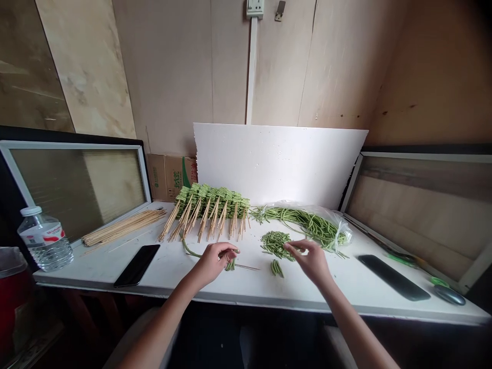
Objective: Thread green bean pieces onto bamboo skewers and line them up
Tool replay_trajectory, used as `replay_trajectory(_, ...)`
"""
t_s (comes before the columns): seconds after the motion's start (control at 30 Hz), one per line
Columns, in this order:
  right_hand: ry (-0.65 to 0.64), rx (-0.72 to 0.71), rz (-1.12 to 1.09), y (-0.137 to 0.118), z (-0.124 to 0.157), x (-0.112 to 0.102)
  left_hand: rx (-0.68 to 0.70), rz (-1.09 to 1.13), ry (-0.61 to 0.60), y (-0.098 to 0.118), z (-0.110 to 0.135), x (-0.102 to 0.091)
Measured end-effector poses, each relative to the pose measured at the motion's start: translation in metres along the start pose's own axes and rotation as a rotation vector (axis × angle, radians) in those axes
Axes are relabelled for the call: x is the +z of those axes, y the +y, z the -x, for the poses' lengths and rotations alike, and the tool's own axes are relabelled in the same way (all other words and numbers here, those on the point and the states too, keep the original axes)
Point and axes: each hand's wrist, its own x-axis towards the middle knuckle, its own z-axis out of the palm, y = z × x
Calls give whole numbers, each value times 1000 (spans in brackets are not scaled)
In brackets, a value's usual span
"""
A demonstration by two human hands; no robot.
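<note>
My left hand [217,259] is closed around a long green bean [191,252], whose tail curves out to the left over the table. Just below those fingers lie a few short bean pieces [230,265] and a thin bamboo skewer [248,267] pointing right. The fingers of my right hand [309,259] are pinched together at the edge of a pile of cut bean pieces [275,242]; whether a piece is between them is too small to tell. A small separate bunch of bean pieces [275,268] rests between my hands, nearer the front edge.
Stacked bean skewers [215,201] stand at the back, sticks facing me. Loose bamboo skewers [123,225], a phone [137,265] and a water bottle [44,241] are left. Long beans in a plastic bag [307,221] lie back right, with a dark flat case [394,277] farther right.
</note>
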Motion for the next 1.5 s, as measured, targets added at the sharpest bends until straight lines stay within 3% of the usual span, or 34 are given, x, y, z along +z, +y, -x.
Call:
replay_trajectory(0.1, -23, 4, 297, 14, 10, 21, -4, -4, -35, -2, 2, 8)
replay_trajectory(0.2, -64, 51, 456, 22, 19, 37, -19, -35, -49, -4, 3, 15)
replay_trajectory(0.37, -139, 219, 338, 25, 16, 37, 24, -85, -38, -2, 2, 15)
replay_trajectory(0.57, -168, 255, 164, 25, 11, 32, 54, -163, -122, -4, 7, 15)
replay_trajectory(0.7, -194, 106, 94, 7, 15, 34, 82, -130, -149, -3, 8, 19)
replay_trajectory(0.83, -337, -90, -211, -28, 33, 46, 146, -48, -54, 2, 7, 26)
replay_trajectory(0.93, -353, -226, -347, -50, 48, 55, 190, -29, -20, 7, 7, 32)
replay_trajectory(1.2, -125, -462, -178, -51, 52, 58, 145, -89, -68, 14, 7, 33)
replay_trajectory(1.5, -144, -493, -159, -62, 58, 58, 203, -177, -108, 22, 13, 35)
